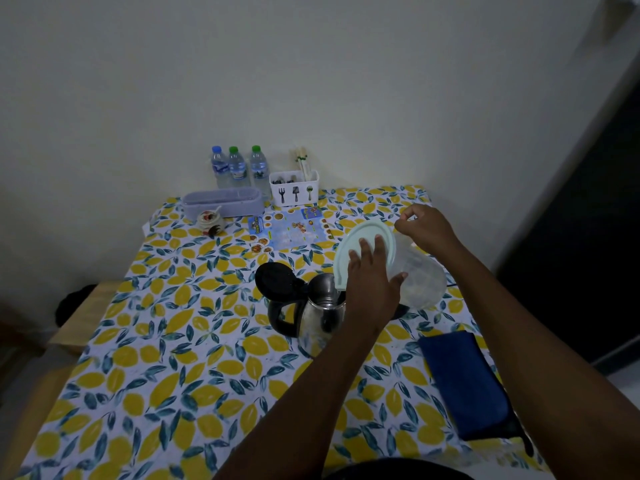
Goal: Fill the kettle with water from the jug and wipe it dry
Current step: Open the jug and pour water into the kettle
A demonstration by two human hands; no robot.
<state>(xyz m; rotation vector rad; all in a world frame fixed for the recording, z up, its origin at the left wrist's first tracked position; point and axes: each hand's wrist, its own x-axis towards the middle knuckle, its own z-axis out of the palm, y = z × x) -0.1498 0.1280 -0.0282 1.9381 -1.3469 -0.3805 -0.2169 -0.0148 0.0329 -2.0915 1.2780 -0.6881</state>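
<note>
A steel kettle (320,318) with a black handle stands mid-table, its black lid (275,280) flipped open to the left. A clear plastic jug (420,273) with a pale green lid (363,237) is tipped on its side over the kettle's mouth. My left hand (372,275) presses flat against the jug's lid, fingers spread. My right hand (424,226) is closed on the jug's handle at the far side. A folded dark blue cloth (465,379) lies on the table to the right of the kettle.
Three water bottles (237,168), a white cutlery caddy (294,188), a lilac box (221,201), a small jar (209,221) and a printed leaflet (291,230) sit at the back by the wall. A black cord (450,285) runs off to the right.
</note>
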